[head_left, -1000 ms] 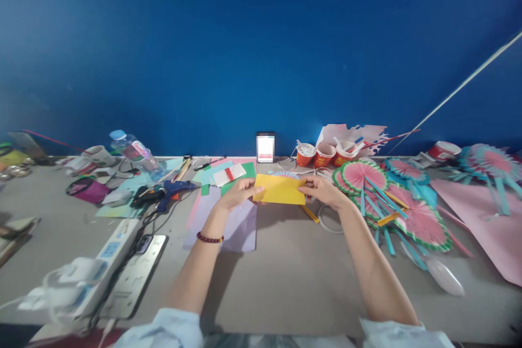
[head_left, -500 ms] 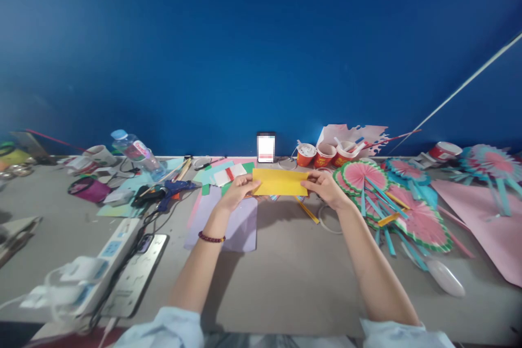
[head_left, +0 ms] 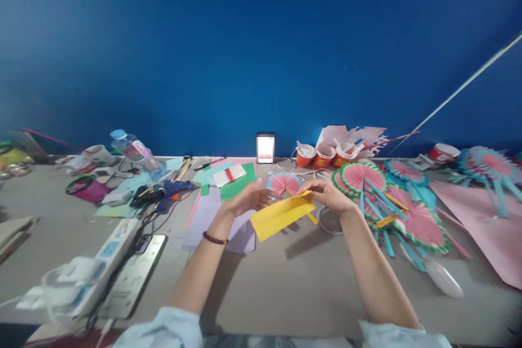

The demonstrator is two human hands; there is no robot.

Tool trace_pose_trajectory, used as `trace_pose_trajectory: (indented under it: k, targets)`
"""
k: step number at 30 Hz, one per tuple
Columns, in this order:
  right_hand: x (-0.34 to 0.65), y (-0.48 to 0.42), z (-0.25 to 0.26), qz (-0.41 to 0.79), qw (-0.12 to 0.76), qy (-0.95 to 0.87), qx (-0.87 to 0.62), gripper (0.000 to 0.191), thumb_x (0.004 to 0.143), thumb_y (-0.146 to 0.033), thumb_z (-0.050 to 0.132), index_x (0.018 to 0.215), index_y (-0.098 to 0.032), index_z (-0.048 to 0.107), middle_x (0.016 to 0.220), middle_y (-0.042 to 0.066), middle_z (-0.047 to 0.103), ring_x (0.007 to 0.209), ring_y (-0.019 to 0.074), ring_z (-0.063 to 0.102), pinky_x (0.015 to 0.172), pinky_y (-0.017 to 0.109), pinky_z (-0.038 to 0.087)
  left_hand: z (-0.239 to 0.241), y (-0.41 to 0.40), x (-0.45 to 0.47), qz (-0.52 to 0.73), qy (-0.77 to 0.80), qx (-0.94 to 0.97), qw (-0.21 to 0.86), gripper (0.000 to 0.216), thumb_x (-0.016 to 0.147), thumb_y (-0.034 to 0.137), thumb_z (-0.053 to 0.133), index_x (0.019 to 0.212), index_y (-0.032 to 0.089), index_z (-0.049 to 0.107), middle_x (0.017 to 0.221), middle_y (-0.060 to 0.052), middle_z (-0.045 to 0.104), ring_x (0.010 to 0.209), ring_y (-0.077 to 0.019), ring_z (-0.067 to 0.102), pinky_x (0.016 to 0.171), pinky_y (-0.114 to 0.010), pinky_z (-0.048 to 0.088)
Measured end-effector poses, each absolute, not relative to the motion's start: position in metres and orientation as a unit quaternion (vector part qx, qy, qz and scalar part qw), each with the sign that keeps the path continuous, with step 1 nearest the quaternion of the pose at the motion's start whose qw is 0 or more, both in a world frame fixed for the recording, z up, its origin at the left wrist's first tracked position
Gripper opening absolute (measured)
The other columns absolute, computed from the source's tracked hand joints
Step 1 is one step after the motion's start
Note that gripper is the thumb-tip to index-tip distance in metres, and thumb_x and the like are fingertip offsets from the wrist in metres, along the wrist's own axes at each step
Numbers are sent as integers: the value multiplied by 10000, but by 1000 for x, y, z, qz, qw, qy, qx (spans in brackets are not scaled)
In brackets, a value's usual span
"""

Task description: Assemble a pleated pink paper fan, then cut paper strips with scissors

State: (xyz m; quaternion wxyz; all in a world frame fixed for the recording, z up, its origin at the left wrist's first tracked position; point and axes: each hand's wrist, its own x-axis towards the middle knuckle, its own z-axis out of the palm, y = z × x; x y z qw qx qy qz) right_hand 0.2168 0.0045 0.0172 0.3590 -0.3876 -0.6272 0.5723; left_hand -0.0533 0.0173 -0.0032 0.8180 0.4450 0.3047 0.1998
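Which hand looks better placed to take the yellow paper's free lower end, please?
Left, probably. The left hand is open beside the yellow paper, just above its low end. The right hand already pinches the upper right corner.

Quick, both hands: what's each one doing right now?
Left hand: open, fingers spread, at the upper edge of the folded yellow paper sheet; contact unclear.
Right hand: pinching the yellow sheet's upper right corner.
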Motion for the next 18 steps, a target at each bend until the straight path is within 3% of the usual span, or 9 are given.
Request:
trace_pose_trajectory:
  k: [4,8,13,18]
  targets:
    - [206,2,19,583,313,-654,-367,332,712,-472,720,828,-162,708,830,56,700,778,173,637,705,281,498,-1,-1,-26,158,279,402,858,417,909,453,461,1000,123,701,899,-109,733,806,-192,662,812,-322,465]
    - [199,1,17,575,305,-656,-383,323,715,-449,716,873,-168,695,823,33,695,751,160,631,692,275,500,9,-17,-17,134,245,377,883,570,887,563,425,1041,80,685,891,-153,730,853,-258,675,817,-362,472]
    - [196,-2,19,555,299,-664,-402,308,722,-408,704,907,-164,683,790,34,691,700,164,629,608,264,488,19,-20,-13,120,286,397,864,465,894,475,431,931,108,714,800,-109,731,776,-210,672,818,-323,484]
    - [194,-2,20,499,309,-705,-398,183,758,-312,653,862,-166,690,816,40,696,745,168,638,664,269,494,17,-17,-14,143,287,461,827,451,868,509,488,867,123,722,819,-117,732,783,-218,677,792,-325,502]
